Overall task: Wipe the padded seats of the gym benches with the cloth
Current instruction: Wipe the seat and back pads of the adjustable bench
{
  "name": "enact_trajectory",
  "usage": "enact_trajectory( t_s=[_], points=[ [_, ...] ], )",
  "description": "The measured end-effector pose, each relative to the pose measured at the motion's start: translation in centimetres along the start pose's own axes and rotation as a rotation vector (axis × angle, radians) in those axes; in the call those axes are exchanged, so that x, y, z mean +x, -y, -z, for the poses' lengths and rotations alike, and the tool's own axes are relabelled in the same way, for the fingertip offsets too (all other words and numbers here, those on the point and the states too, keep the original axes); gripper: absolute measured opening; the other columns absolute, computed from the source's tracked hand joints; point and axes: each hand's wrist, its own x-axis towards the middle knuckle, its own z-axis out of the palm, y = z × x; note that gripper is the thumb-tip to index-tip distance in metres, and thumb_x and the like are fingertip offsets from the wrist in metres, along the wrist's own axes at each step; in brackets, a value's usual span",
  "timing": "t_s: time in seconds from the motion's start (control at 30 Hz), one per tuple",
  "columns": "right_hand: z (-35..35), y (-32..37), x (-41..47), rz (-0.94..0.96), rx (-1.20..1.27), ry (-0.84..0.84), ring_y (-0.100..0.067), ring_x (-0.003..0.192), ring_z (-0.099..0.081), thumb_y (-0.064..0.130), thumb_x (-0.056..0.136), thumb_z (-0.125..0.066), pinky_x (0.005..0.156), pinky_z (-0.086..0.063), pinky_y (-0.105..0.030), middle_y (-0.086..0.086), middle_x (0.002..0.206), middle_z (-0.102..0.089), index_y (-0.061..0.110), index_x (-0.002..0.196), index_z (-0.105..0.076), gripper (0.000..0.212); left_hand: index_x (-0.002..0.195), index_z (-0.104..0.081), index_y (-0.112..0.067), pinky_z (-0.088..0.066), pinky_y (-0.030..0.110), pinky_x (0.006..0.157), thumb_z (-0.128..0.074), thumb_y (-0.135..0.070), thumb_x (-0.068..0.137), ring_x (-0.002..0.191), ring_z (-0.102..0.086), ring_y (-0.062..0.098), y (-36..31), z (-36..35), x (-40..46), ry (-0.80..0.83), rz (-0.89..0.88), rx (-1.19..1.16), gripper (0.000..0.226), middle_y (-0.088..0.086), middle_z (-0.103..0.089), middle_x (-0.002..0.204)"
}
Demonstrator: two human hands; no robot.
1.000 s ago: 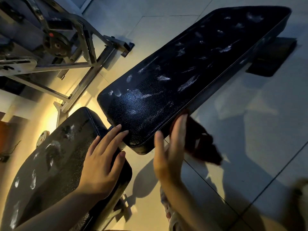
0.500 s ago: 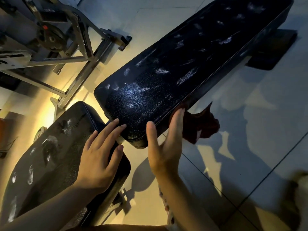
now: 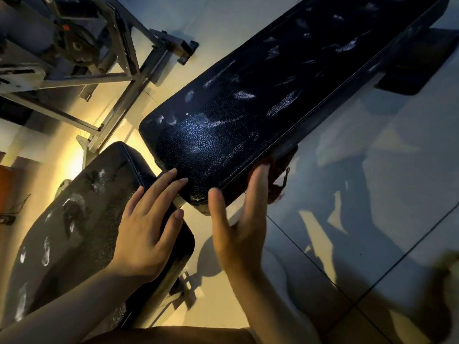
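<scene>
A long black padded bench point(image 3: 260, 105) runs from the middle to the upper right, its top marked with pale smears. A second black padded seat point(image 3: 79, 219) lies at the lower left, also smeared. My left hand point(image 3: 149, 224) rests flat on the near corner of that lower seat, fingers straight and reaching to the gap between the pads. My right hand point(image 3: 238, 219) stands on edge with straight fingers, pressing a dark reddish cloth point(image 3: 280, 170) against the long bench's right side wall near its end. Most of the cloth is hidden behind my fingers.
A grey metal gym frame point(image 3: 119, 70) with a round weight plate stands at the upper left. A dark flat foot point(image 3: 419, 70) of the long bench lies on the pale tiled floor point(image 3: 347, 194) at the upper right. A blurred shape sits at the lower right corner.
The cloth hung loose below the bench edge a second ago; my right hand has moved up and pushed it against the bench's side. My left hand has stayed on the lower seat.
</scene>
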Motion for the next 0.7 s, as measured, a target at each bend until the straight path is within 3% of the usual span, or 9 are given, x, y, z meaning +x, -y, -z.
enact_trajectory(
  t_s=[0.07,0.37,0.47,0.57,0.7],
  points=[
    [-0.5,-0.1,-0.9,-0.021,0.017,0.021,-0.005,0.149,-0.011,0.071,0.086,-0.043,0.118,-0.023,-0.026,0.001,0.164,-0.007,0.025,0.152,-0.005,0.089,0.144,-0.031,-0.042,-0.013,0.040,0.119,-0.024,-0.046,0.098,0.141,-0.025,-0.002,0.0,0.0,0.0,0.008,0.007,-0.006,0.047,-0.021,-0.026,0.154],
    [1.8,-0.2,5.5,-0.098,0.031,-0.030,0.002,0.146,-0.003,0.059,0.089,-0.042,0.107,-0.005,0.001,0.004,0.164,-0.002,0.017,0.156,-0.004,0.088,0.144,-0.032,-0.040,-0.014,0.037,0.118,-0.025,-0.043,0.100,0.138,-0.024,-0.008,0.1,-0.1,-0.1,-0.032,0.005,-0.002,0.045,-0.018,-0.030,0.151],
    [1.4,-0.6,4.4,-0.072,-0.007,-0.035,0.004,0.144,-0.005,0.057,0.092,-0.039,0.109,-0.005,-0.001,0.003,0.164,-0.004,0.016,0.155,-0.006,0.082,0.144,-0.035,-0.038,-0.016,0.040,0.117,-0.027,-0.041,0.099,0.139,-0.027,-0.004,0.2,-0.2,-0.1,-0.029,0.006,0.001,0.045,-0.016,-0.031,0.152],
    [-0.1,-1.0,0.2,0.019,-0.019,0.009,-0.001,0.148,-0.010,0.070,0.092,-0.031,0.117,-0.017,-0.017,0.003,0.162,-0.007,0.020,0.152,-0.008,0.081,0.144,-0.036,-0.037,-0.017,0.039,0.117,-0.027,-0.042,0.099,0.140,-0.029,0.000,0.1,-0.2,0.1,-0.034,-0.003,0.002,0.045,-0.014,-0.032,0.153],
    [-0.7,-1.4,-0.7,0.056,0.040,0.049,-0.007,0.150,-0.009,0.065,0.095,-0.030,0.118,-0.022,-0.024,0.000,0.163,-0.006,0.027,0.150,-0.004,0.072,0.144,-0.032,-0.042,-0.014,0.035,0.117,-0.025,-0.044,0.099,0.140,-0.025,-0.004,0.3,-0.3,-0.1,-0.037,-0.006,0.007,0.045,-0.017,-0.030,0.154]
  ],
)
